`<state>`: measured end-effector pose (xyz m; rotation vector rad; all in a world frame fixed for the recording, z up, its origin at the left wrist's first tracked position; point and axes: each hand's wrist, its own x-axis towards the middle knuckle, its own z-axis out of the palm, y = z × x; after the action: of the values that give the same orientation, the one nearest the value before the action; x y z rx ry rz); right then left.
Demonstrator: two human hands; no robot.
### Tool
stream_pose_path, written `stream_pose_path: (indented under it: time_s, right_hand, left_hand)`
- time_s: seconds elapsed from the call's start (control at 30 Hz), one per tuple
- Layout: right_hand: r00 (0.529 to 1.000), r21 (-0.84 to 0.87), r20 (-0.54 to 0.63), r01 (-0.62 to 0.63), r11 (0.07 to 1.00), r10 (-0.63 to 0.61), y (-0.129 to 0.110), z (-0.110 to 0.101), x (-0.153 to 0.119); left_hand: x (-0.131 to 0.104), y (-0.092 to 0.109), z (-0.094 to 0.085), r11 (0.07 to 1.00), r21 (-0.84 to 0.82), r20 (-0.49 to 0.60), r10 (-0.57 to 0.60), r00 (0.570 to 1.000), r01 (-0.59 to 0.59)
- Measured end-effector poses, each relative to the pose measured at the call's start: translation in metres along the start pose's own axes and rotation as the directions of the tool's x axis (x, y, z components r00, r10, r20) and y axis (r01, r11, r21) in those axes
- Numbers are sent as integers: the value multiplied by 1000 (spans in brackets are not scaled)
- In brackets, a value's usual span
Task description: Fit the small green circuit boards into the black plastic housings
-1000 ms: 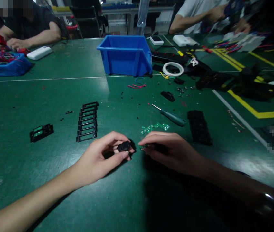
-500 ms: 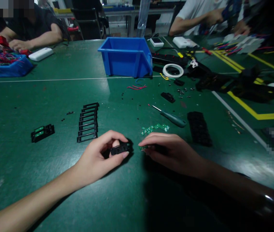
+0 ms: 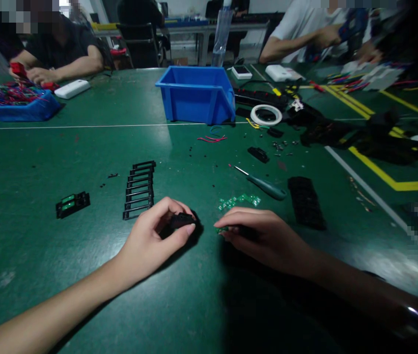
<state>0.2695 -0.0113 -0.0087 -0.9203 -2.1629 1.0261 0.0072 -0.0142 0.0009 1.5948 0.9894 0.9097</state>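
Observation:
Between the thumb and fingers of my left hand (image 3: 157, 236) is a small black plastic housing (image 3: 182, 220), held just above the table. My right hand (image 3: 260, 236) pinches a small green circuit board (image 3: 221, 229) at its fingertips, a short gap to the right of the housing. Behind the right hand lie several more green circuit boards (image 3: 240, 200). Left of my left hand is a row of black plastic frames (image 3: 140, 189). Farther left sits another black housing (image 3: 72, 204) with green boards in it. A dark block of black parts (image 3: 306, 202) lies right of my right hand.
A green-handled screwdriver (image 3: 262, 184) lies beyond the boards, near a black part (image 3: 258, 154) and loose screws (image 3: 278, 146). Farther back stand a blue bin (image 3: 197, 103) and a tape roll (image 3: 266, 115). Co-workers' arms (image 3: 76, 66) show across the table (image 3: 101, 314).
My left hand has turned the black housing slightly, so less of its face shows. The right hand keeps its pinch on the board. The whole view has shifted a little.

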Motion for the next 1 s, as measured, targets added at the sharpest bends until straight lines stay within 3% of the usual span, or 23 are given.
stream_pose_path:
  time_s: [0.13,0.33,1.0]
  right_hand:
    - [1000,-9,3,-1,1000,1,-1,0,0]
    - [1000,-2,0,4,1000,-4,-1,1,0]
    - [1000,-14,-17,18,1000,-18,0,1,0]
  left_hand:
    - [1,-1,2,985,-164,5,-46,999,46]
    - [-1,-2,1,993,-42,-3,-107,994,107]
    - [0,-7,1,993,-120,25,4,1000,-1]
